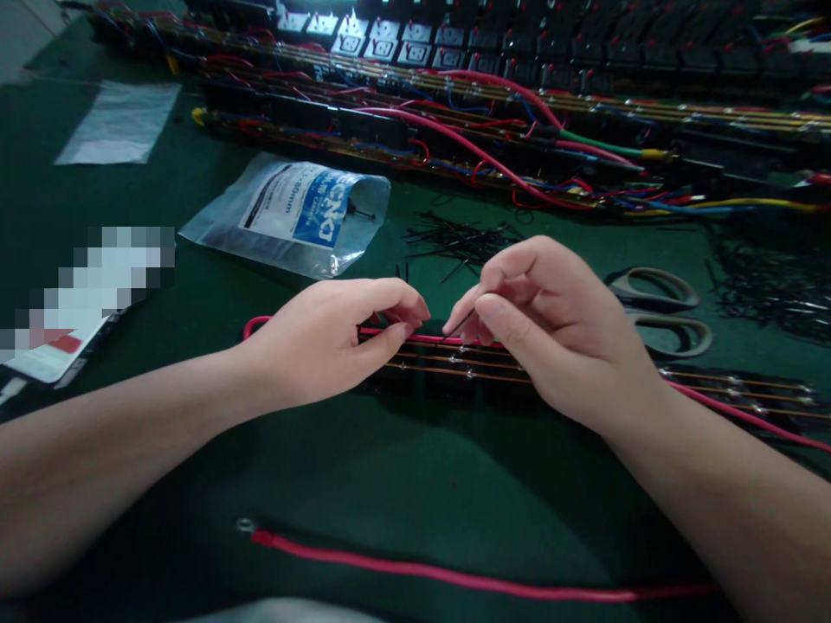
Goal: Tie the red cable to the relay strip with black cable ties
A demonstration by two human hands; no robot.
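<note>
A long black socket strip [454, 381] with copper rails lies across the green table in front of me. A red wire [428, 338] runs along its upper edge. My left hand [331, 337] is closed, its fingers pinching the red wire against the strip. My right hand [545, 320] is closed in a pinch on a thin black cable tie [458, 325], whose tip points down at the red wire between my two hands.
A silver and blue cable-tie bag [292, 216] lies behind my hands, loose black ties [454, 238] beside it. Grey scissors [662, 311] rest at the right. Several wired strips [519, 130] fill the back. Another red wire with a ring terminal [415, 567] lies near me.
</note>
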